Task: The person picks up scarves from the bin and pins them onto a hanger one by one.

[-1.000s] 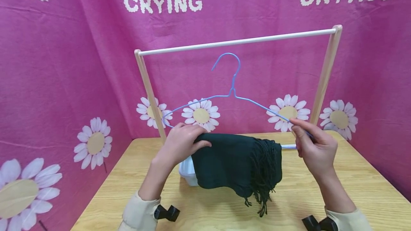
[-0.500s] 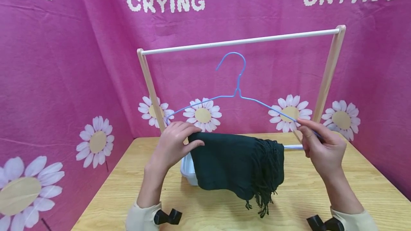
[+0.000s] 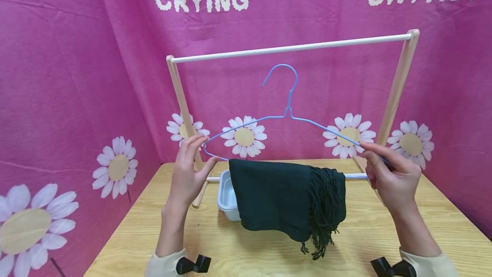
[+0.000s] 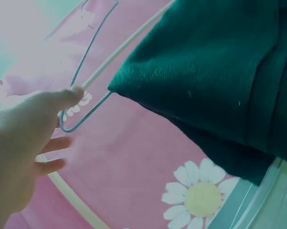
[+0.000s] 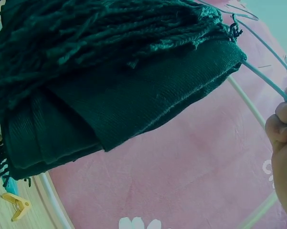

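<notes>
A dark green scarf [image 3: 276,200] with a fringed right end hangs folded over the lower bar of a blue wire hanger [image 3: 290,99]. The hanger's hook points up and sits below the rack's top rail in the head view. My right hand [image 3: 393,174] pinches the hanger's right arm between thumb and fingers. At the other end, my left hand [image 3: 186,176] is spread, thumb and fingertips right at the hanger's left bend and apart from the scarf. The left wrist view shows that bend [image 4: 69,129] beside the thumb, the lower bar running under the scarf.
A wooden rack with a white top rail [image 3: 292,48] stands behind the hanger on the wooden table [image 3: 153,225]. A pale plastic container [image 3: 230,213] is partly hidden behind the scarf. The right wrist view shows a yellow clip [image 5: 19,205]. A pink flowered cloth [image 3: 115,54] encloses the table.
My left hand has let go of the scarf's upper left corner and moved left to the hanger's end. The hanger and right hand have shifted slightly right.
</notes>
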The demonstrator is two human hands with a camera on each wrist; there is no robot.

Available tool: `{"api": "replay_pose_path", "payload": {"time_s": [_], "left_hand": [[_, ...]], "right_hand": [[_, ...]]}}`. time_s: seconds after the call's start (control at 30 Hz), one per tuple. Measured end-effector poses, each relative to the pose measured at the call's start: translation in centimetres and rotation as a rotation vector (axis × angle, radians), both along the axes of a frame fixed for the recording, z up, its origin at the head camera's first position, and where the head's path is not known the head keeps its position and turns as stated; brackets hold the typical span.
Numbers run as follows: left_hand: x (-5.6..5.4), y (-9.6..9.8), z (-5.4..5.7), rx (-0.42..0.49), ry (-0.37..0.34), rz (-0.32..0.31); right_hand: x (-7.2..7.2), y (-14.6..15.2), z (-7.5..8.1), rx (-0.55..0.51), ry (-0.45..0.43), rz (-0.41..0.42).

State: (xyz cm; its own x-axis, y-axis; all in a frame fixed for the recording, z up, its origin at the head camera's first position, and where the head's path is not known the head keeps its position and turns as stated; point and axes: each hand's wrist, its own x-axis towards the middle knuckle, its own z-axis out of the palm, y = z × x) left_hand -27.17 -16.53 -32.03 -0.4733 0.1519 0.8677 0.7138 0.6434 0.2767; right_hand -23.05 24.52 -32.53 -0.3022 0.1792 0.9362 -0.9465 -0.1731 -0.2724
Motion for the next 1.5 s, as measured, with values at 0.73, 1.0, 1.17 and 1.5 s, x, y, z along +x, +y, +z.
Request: {"api": "replay_pose_path", "payload": {"time_s": [0.73,1.0,1.17,1.5], "left_hand": [[-0.4,1.3,-1.2,0.316,0.157,-0.225],[-0.7,1.7,-0.9,0.428,0.263,-0.215],[-0.9,1.5,-0.8,0.512,0.290,-0.196],[-0.9,0.3,-0.8,0.574,0.324,-0.102]], "right_hand": [[-0.4,-0.4,-0.8,0.103,-0.025,0.004],[-0.3,-0.3,-1.1,0.171,-0.124,-0.059],[-0.6,-0.2,-1.4,0.238,-0.233,-0.056],[-0.9,0.8,-1.7,0.396,-0.446,-0.169]]}}
